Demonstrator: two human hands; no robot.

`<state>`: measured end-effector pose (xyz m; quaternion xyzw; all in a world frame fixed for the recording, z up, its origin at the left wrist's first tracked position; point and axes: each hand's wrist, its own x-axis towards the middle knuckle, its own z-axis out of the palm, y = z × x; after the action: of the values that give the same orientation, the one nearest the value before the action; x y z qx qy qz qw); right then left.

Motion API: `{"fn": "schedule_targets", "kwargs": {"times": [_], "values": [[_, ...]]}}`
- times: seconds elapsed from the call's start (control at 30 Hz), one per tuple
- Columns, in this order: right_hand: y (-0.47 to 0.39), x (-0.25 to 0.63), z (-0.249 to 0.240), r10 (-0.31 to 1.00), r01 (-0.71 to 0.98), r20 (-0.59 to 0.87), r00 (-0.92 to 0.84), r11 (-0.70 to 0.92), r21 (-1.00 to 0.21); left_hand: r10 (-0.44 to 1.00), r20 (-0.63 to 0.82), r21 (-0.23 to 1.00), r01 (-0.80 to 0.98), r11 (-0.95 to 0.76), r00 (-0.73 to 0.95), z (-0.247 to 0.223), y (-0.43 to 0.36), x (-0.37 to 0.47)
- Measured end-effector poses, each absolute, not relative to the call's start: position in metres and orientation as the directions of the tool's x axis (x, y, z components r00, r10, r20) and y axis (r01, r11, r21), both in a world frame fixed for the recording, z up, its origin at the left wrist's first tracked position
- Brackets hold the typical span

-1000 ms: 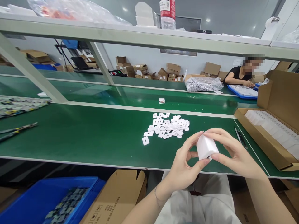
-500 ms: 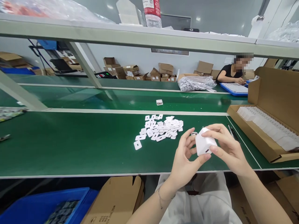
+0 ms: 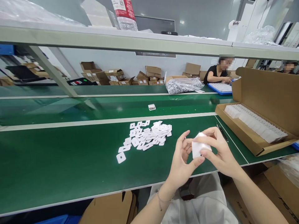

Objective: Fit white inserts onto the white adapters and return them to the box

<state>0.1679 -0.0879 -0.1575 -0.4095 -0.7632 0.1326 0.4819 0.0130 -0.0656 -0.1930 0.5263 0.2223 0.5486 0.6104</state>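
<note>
A white charger block is held between both hands just above the front edge of the green bench. My left hand supports it from the left, with the thumb pressed at its lower side and the index finger raised. Fingers of my right hand wrap over the top and right side, and the thumb lies on its near face. To the left of the hands is a loose pile of flat white square plates with cut-out holes. Dark slender tools lie beyond my right hand.
An open cardboard box at right holds rows of white blocks. One white piece sits on the green strip behind the pile. A shelf beam crosses above. A co-worker sits across at a blue tray.
The view has swung right, so the bench and pile appear farther left. The charger has been turned in my hands, and its port is now mostly covered by my fingers.
</note>
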Motion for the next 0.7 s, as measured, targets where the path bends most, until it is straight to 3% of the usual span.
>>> {"fn": "schedule_targets", "kwargs": {"times": [0.1,0.2,0.3,0.37,0.43,0.53,0.7], "values": [[-0.084,0.184,-0.165,0.838,0.525,0.517,-0.172,0.522,-0.672,0.881,0.182,0.833,-0.545,0.098,0.436,-0.190,-0.059,0.014],[-0.079,0.194,-0.178,0.899,0.305,0.394,-0.190,0.435,-0.847,0.845,0.112,0.774,-0.579,0.256,0.522,-0.192,-0.058,0.016],[-0.076,0.194,-0.187,0.930,0.113,0.348,-0.120,0.361,-0.926,0.812,0.066,0.771,-0.546,0.328,0.580,-0.193,-0.055,0.017],[-0.077,0.192,-0.187,0.932,0.119,0.356,-0.071,0.362,-0.924,0.862,0.034,0.819,-0.508,0.266,0.506,-0.190,-0.048,0.018],[-0.080,0.189,-0.184,0.930,0.202,0.358,-0.085,0.368,-0.908,0.943,0.043,0.875,-0.468,0.124,0.330,-0.183,-0.041,0.018],[-0.086,0.182,-0.178,0.905,0.329,0.381,-0.187,0.423,-0.844,0.978,0.184,0.908,-0.397,-0.131,0.099,-0.170,-0.038,0.022],[-0.096,0.171,-0.176,0.840,0.407,0.442,-0.315,0.540,-0.736,0.899,0.433,0.842,-0.326,-0.430,-0.067,-0.168,-0.049,0.036]]}}
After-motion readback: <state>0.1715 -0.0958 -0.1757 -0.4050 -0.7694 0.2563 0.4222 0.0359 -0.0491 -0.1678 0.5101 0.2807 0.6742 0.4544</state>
